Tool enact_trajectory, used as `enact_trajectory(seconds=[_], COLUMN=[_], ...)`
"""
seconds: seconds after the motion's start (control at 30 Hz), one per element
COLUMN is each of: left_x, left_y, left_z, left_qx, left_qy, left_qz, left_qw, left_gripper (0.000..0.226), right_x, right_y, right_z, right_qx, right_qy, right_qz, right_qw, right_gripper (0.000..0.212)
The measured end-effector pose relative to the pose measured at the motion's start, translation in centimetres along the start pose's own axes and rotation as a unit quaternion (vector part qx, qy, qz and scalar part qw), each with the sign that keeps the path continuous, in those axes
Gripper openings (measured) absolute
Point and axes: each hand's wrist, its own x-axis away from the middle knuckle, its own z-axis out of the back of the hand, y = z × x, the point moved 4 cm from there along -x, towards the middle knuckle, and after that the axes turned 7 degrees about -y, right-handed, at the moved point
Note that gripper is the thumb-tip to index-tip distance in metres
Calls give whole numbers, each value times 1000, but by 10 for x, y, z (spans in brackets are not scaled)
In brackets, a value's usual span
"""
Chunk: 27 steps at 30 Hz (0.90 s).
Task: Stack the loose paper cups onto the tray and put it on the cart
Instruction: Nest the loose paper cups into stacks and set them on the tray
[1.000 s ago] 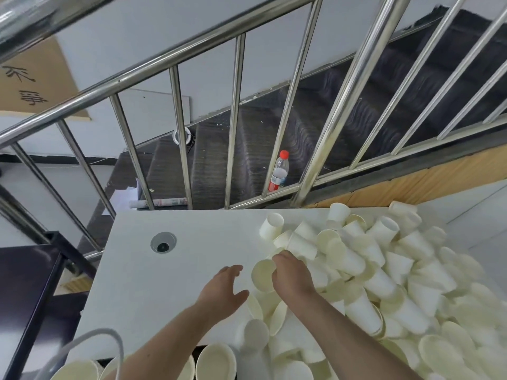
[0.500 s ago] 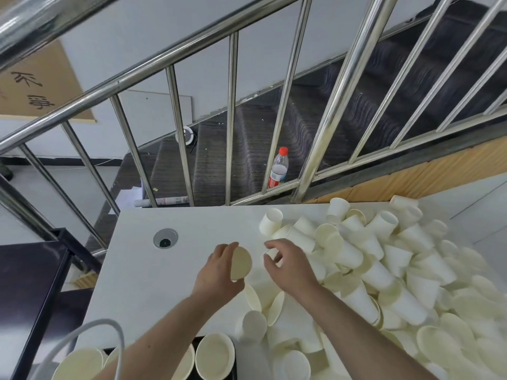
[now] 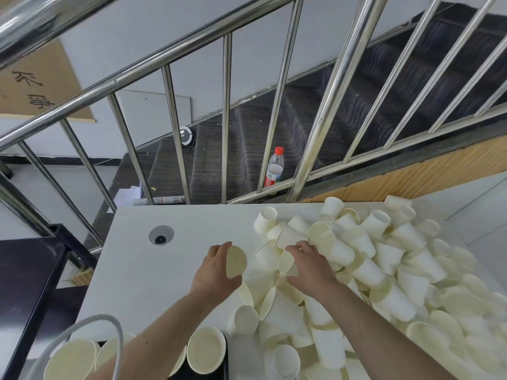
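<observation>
A big heap of loose white paper cups [image 3: 384, 264] covers the right half of the white table [image 3: 142, 270]. My left hand [image 3: 214, 272] grips one paper cup [image 3: 236, 261] with its open mouth facing right. My right hand [image 3: 310, 267] reaches into the heap's left edge, its fingers curled round another cup [image 3: 286, 263] lying there. At the bottom edge a dark tray [image 3: 225, 360] holds upright cups [image 3: 205, 349], partly hidden by my left forearm.
A steel stair railing [image 3: 329, 105] runs along the table's far edge, with dark stairs and a red-capped bottle [image 3: 274, 167] behind it. A round cable hole [image 3: 161, 235] sits in the table's left part. A dark surface [image 3: 24, 283] lies to the left. A grey cable [image 3: 82, 333] loops at bottom left.
My left hand took a cup from the heap's edge and holds it a little left of the pile. My right hand shifted right and closed on another cup.
</observation>
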Motion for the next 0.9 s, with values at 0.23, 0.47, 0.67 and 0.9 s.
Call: enact_trajectory(seconds=[0.23, 0.47, 0.67, 0.9], left_x=[5, 8, 18, 42], left_y=[2, 3, 5, 2], left_z=[-1, 3, 6, 15], left_qx=[-10, -7, -3, -8], left_qy=[-13, -14, -7, -1], left_qz=[2, -2, -2, -10], left_qw=[1000, 1000, 1000, 1000], left_gripper=[79, 80, 80, 83], right_x=[-6, -1, 13, 37], right_y=[1, 1, -7, -25], right_z=[-9, -6, 8, 21], right_qx=[17, -17, -48, -85], right_qy=[9, 46, 99, 132], right_qz=[8, 18, 36, 72], right_qw=[1000, 999, 993, 985], right_gripper=[57, 50, 61, 78])
